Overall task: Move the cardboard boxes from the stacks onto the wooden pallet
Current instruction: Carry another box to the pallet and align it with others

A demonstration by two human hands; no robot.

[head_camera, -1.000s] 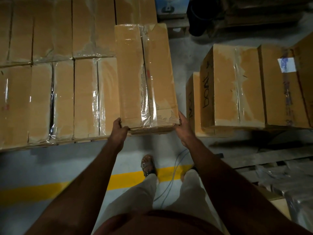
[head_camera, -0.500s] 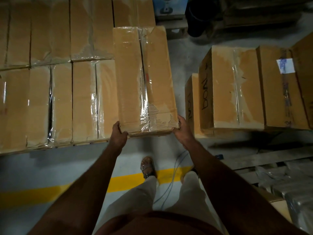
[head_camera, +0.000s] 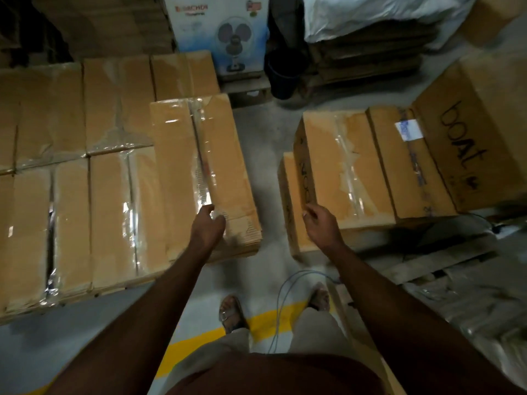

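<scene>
A long taped cardboard box point(head_camera: 211, 166) lies at the right end of a layer of like boxes point(head_camera: 108, 209) on the left, slightly higher than its neighbours. My left hand point(head_camera: 208, 226) rests on the near end of its top, fingers relaxed. My right hand point(head_camera: 319, 223) hangs free in the air with loosely curled fingers and holds nothing, just in front of the stack of boxes point(head_camera: 342, 166) on the right. A thin wooden edge point(head_camera: 71, 302) shows under the left layer.
A big box marked "boat" point(head_camera: 470, 143) leans at the right. A fan carton point(head_camera: 222, 29) and a dark bucket point(head_camera: 282, 75) stand at the back. Pallet slats point(head_camera: 427, 263) and plastic-wrapped goods point(head_camera: 470, 309) lie lower right. A cable point(head_camera: 282, 295) hangs by my feet over a yellow floor line point(head_camera: 185, 346).
The box that both hands held has been set down at the right end of the left layer. My right hand has let go and moved right; my left hand now rests on top.
</scene>
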